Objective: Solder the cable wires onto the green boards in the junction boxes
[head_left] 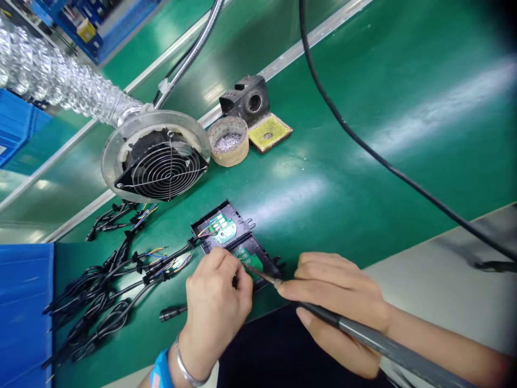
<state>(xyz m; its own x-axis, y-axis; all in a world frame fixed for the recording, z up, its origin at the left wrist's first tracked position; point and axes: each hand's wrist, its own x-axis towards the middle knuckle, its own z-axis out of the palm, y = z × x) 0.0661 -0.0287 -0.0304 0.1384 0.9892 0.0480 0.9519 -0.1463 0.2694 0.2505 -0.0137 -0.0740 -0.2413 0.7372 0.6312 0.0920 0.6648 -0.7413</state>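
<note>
Here, two circuit boards [229, 231] lie near one soldering iron [357, 331].

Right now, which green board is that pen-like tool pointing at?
The nearer board, partly hidden by the left hand; the tip of the soldering iron points to it. The far board shows beyond that hand.
</note>
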